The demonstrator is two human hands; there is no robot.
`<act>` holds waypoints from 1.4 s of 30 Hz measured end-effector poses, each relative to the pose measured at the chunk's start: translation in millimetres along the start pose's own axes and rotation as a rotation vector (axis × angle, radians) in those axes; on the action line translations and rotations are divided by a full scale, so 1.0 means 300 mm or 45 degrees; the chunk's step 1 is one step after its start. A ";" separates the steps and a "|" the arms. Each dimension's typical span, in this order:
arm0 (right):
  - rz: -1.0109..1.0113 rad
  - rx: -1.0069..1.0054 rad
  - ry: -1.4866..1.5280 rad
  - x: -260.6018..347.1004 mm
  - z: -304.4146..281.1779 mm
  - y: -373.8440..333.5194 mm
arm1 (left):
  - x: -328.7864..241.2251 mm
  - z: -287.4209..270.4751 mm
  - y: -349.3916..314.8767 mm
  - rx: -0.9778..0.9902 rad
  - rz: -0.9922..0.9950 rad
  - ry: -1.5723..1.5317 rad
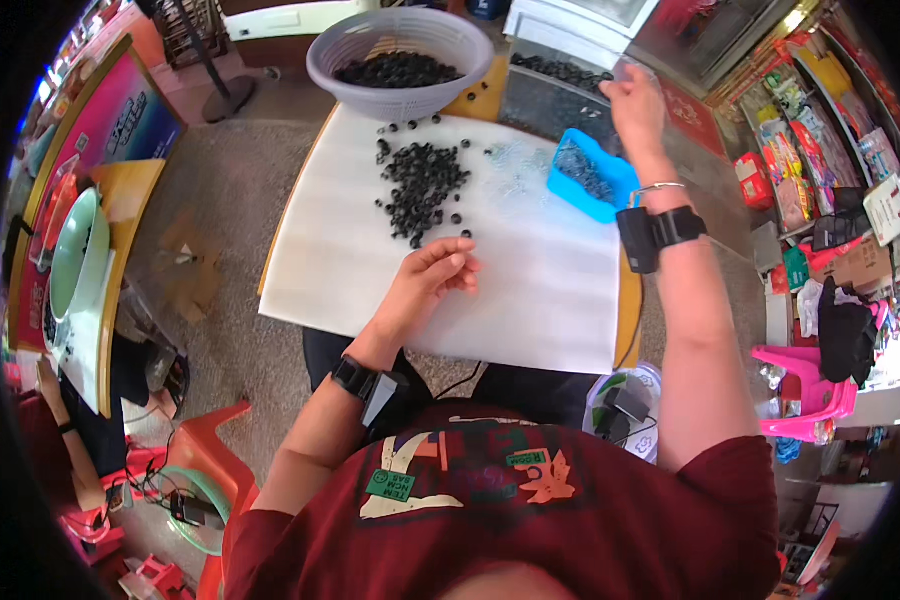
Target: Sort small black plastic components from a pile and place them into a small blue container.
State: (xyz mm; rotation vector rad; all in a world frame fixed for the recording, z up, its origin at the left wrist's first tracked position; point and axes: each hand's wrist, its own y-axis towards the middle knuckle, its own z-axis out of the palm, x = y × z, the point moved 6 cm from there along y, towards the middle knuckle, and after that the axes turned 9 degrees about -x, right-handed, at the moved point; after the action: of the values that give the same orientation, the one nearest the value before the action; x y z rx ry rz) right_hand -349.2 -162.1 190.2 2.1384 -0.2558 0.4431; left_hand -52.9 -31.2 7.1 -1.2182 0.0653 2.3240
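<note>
Over the white tabletop, near the front of a loose pile of small black round parts point(422, 190), is my left hand point(432, 282). Its fingers are curled in and the thumb presses toward them; anything in the pinch is too small to make out. One black part lies just beyond its fingertips. My right hand point(638, 108) reaches far right, above a clear-walled bin point(540, 105) with black parts along its far side. Its fingertips are pinched together, with their contents unclear. Nearer to me, a blue tray point(595, 212) holds small clear-grey pieces. Small transparent pieces point(520, 178) are scattered left of the tray.
A grey plastic basket point(335, 85) full of black parts stands at the table's far edge. The white board point(420, 325) covers the tabletop. At left, another person sits by a table with a green bowl point(82, 255). Packed shelves point(810, 150) and a pink stool point(815, 385) stand right.
</note>
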 end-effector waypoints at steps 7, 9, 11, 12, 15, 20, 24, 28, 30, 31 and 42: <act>-0.188 0.617 0.672 0.187 0.072 -0.507 | 0.005 -0.001 -0.012 0.058 -0.032 0.161; -0.048 0.837 0.727 0.215 0.101 -0.650 | 0.002 -0.003 -0.009 0.002 -0.015 0.141; -0.071 0.842 0.746 0.235 0.119 -0.728 | 0.007 -0.023 0.004 -0.041 0.042 0.023; -0.086 0.842 0.755 0.253 0.119 -0.749 | 0.004 -0.030 0.009 -0.060 0.073 -0.035; -0.180 0.810 0.658 0.275 0.119 -0.769 | -0.005 -0.033 0.017 -0.109 0.141 -0.114; 0.213 0.817 0.851 0.261 0.074 -0.771 | 0.000 -0.046 0.029 -0.175 0.187 -0.141; -0.085 0.649 0.760 0.343 -0.047 -0.757 | 0.000 -0.034 0.031 -0.149 0.183 -0.023; -0.345 0.520 0.689 0.398 -0.086 -0.777 | 0.008 -0.032 0.030 -0.109 0.157 0.017; -0.041 0.638 0.865 0.398 -0.095 -0.783 | 0.013 -0.040 0.031 -0.085 0.132 0.002; 0.113 0.694 0.948 0.394 -0.095 -0.790 | 0.013 -0.046 0.030 -0.086 0.124 -0.020; -0.144 0.445 0.843 0.368 -0.133 -0.810 | 0.013 -0.047 0.024 -0.049 0.116 -0.080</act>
State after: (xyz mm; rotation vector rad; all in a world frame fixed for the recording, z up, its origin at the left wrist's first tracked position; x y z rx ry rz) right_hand -173.9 6.5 73.7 2.1845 0.3394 1.1565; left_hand -47.4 -39.6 -5.8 -1.1822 0.0555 2.4514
